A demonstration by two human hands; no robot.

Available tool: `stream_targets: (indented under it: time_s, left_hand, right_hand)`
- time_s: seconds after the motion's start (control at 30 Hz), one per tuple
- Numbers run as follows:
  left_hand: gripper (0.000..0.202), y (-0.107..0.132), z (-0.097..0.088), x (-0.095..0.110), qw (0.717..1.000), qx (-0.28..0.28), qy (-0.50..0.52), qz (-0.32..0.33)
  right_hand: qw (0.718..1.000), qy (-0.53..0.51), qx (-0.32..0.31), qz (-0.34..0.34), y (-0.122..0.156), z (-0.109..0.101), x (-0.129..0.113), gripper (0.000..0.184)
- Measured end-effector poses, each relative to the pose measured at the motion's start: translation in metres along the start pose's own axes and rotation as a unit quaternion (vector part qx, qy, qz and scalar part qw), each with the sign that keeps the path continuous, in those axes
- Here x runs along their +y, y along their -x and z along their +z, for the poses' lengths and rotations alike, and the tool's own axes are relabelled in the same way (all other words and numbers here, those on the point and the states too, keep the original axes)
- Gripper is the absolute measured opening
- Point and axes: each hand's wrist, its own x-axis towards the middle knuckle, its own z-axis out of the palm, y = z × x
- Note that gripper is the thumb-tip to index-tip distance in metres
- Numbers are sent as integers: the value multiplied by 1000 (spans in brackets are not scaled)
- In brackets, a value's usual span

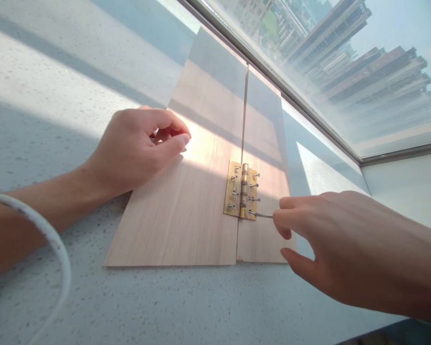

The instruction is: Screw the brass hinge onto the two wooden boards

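A brass-coloured hinge [232, 191] lies open across the seam between two pale wooden boards. Several small silvery screws [257, 185] stand up out of its holes on both leaves. My left hand [143, 143] is over the larger board [187, 215], thumb and forefinger pinched together. What the pinch holds, if anything, is hidden. On the right, my right hand [323, 235] hovers by the narrower board [262, 244]. Its fingers are around a thin metal rod [265, 216], whose tip meets the lowest screw of the right leaf. The rod's other end is hidden by the hand.
The boards rest on a speckled white countertop [158, 306]. Their far ends reach a window frame [258, 60], with tall buildings beyond the glass. A white cable [62, 263] loops at lower left in front of the left forearm. A dark area [398, 333] shows at lower right.
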Motion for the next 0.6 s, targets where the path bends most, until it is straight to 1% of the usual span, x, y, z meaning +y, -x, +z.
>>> stream_targets:
  time_s: [0.03,0.1,0.17,0.2,0.27,0.33,0.37,0.4,0.47,0.5,0.53,0.57,0.6]
  left_hand:
    - [25,0,0,-1,1000,2,3,3]
    - [23,-1,1,-2,1000,9,15,11]
    - [21,-1,2,-2,1000,10,21,17]
    - [21,-1,1,-2,1000,8,18,18]
    - [23,0,0,1,1000,-3,5,12]
    - [24,1,-1,3,1000,-12,-2,10]
    - [25,1,-2,4,1000,-12,-3,9]
    - [25,1,-2,4,1000,-12,-1,10]
    - [25,1,-2,4,1000,-11,2,12]
    - [25,1,-1,3,1000,-11,3,11]
    - [25,0,-1,3,1000,-7,5,10]
    - [25,0,-1,2,1000,-4,6,8]
    - [25,0,-1,2,1000,-7,4,6]
  right_hand:
    - [998,55,-21,-24,-2,-1,-3,10]
    - [981,156,-88,-76,-6,-5,-10,17]
    - [964,208,-121,-112,-11,-8,-17,24]
    - [962,213,-121,-118,-13,-10,-21,25]
    - [974,179,-93,-101,-17,-11,-27,25]
    - [989,126,-54,-47,-21,-12,-29,27]
    - [994,101,-42,-4,-24,-13,-29,31]
    - [996,74,-35,46,-26,-13,-28,36]
    - [988,0,-47,146,-29,-15,-25,42]
    - [977,-57,-64,195,-30,-16,-23,43]
    - [959,-129,-80,241,-30,-16,-21,42]
    - [932,-209,-91,280,-30,-16,-20,40]
    - [900,-288,-96,313,-29,-16,-19,37]
